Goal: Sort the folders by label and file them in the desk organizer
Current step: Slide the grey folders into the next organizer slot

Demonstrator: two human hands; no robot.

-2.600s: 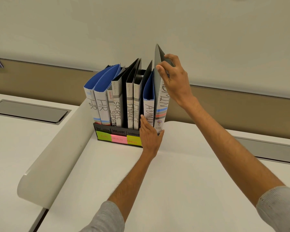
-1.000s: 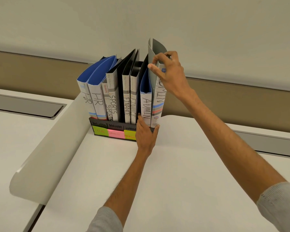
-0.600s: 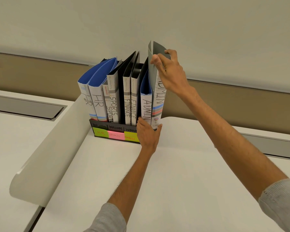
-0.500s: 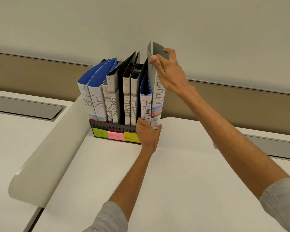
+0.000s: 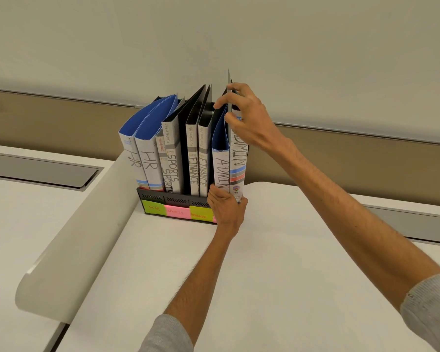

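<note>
Observation: the desk organizer (image 5: 163, 199) stands at the 12 o'clock edge of the desk (image 5: 264, 275). It holds HR, SPORTS and FINANCE folders, with the blue ADMIN folder (image 5: 220, 171) towards its 3 o'clock end. The grey ADMIN folder (image 5: 237, 163) is the last in the row, touching the blue one, its foot in the end compartment.

Critical relation: the grey folder's long axis runs upright, 6 to 12 o'clock. The right hand (image 5: 249, 120) is at its upper end, thumb and fingers pinching the spine from the 3 o'clock side, with the forefinger spread out towards 9 o'clock over the blue folder's top. The left hand (image 5: 226, 207) is at the lower end, directly at 6 o'clock, fingers curled around the organizer's front corner and against both folders' feet. The right hand is better placed to press downward.

Change over the last half second: the grey cover, then flared open at the top, now shows edge-on and closed. The right hand has slid lower on the spine. The left hand is unmoved.

Assessment: final seating appears nearly complete.
</note>
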